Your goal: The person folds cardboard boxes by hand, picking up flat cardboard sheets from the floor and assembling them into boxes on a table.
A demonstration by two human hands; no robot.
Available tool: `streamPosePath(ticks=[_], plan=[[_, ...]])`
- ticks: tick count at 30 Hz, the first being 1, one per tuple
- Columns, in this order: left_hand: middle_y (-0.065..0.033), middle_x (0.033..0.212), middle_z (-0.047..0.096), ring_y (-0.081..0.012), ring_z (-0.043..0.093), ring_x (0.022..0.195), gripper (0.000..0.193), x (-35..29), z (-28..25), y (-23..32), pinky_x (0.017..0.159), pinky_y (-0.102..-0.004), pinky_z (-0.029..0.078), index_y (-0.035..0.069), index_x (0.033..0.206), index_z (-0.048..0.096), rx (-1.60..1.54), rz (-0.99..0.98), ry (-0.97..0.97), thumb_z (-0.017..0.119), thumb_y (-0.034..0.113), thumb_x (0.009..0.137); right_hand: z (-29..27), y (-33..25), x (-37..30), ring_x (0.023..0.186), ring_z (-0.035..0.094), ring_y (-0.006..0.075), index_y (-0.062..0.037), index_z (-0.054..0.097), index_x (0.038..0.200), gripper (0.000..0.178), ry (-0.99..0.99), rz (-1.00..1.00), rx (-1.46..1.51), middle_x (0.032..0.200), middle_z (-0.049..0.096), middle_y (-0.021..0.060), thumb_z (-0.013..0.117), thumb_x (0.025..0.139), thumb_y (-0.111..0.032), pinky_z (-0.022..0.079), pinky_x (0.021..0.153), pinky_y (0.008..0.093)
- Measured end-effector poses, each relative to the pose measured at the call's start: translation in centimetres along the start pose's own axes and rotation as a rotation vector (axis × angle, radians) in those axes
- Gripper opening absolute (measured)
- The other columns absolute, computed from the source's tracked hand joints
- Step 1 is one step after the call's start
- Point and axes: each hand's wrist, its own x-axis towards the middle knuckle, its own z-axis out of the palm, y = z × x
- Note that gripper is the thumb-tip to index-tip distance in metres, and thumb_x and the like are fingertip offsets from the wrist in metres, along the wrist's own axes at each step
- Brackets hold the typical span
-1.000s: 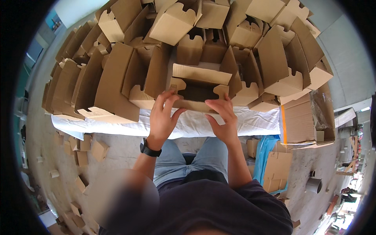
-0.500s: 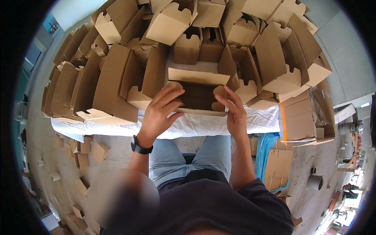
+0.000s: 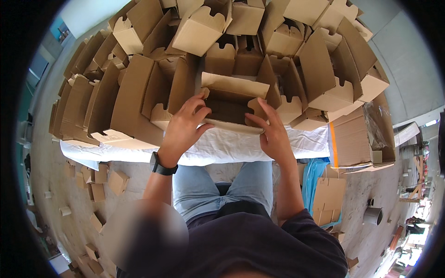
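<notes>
A small open cardboard box (image 3: 228, 111) stands at the near edge of the white-covered table, its long back flap (image 3: 234, 85) raised. My left hand (image 3: 183, 129) grips its left end, fingertips on the small end flap and thumb at the front wall. My right hand (image 3: 273, 138) holds the right end, with fingers bent over the end flap there and thumb low by the front corner. The inside of the box is dark, and I make out nothing in it. A dark watch (image 3: 163, 164) is on my left wrist.
Open cardboard boxes (image 3: 134, 99) are stacked close on the left, behind and on the right (image 3: 324, 74). A larger carton (image 3: 352, 134) with orange tape sits at the right end of the white cloth (image 3: 306, 141). Flat cardboard (image 3: 329, 199) in blue plastic stands below. Small boxes (image 3: 118, 182) lie on the floor.
Both hands have shifted slightly away from me on the box. My right fingers have moved left, pressing further in over the right end flap. The back flap sits a little higher in view.
</notes>
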Motion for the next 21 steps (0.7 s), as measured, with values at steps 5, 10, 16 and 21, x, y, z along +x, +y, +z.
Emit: streamPosePath(ticks=[5,10,16,21], plan=[[-0.0086,0.122,0.054,-0.0276,0.054,0.122,0.032,-0.1,0.3,-0.7,0.09,-0.0389,0.052,0.004,0.097,0.061,0.044,0.0,0.018,0.079,0.012,0.071,0.1,-0.4,0.1,0.136,0.038,0.0352,-0.0083,0.062,0.112,0.051,-0.034,0.005,-0.048,0.153,0.033,0.0122,0.059,0.065,0.012,0.037,0.106,0.0464],[-0.0144,0.142,0.043,-0.035,0.044,0.132,0.057,1.2,1.0,0.7,0.104,-0.0416,0.043,0.003,0.125,0.052,0.091,-0.101,0.216,0.077,0.005,0.074,1.2,-1.5,0.2,0.137,0.035,0.0393,-0.0089,0.056,0.11,0.051,0.125,-0.043,0.001,0.152,0.033,0.0178,0.071,0.064,0.006,0.032,0.106,0.0509],[-0.0235,0.153,0.029,-0.0421,0.034,0.138,0.058,-0.9,5.2,2.6,0.11,-0.0433,0.034,0.001,0.149,0.027,-0.275,-0.22,0.3,0.053,0.009,0.097,5.2,-4.4,-0.2,0.131,0.041,0.041,-0.0095,0.057,0.1,0.046,0.384,0.055,0.145,0.146,0.041,0.019,0.083,0.062,-0.005,0.035,0.103,0.0487],[-0.0237,0.154,0.029,-0.0382,0.03,0.142,0.057,-3.6,5.9,3.4,0.114,-0.0414,0.027,-0.001,0.151,0.022,-0.562,-0.268,0.148,0.042,0.021,0.103,6.1,-4.9,-0.5,0.126,0.047,0.038,-0.0085,0.067,0.099,0.032,0.483,0.065,0.23,0.142,0.045,0.0195,0.08,0.07,-0.003,0.042,0.1,0.046]])
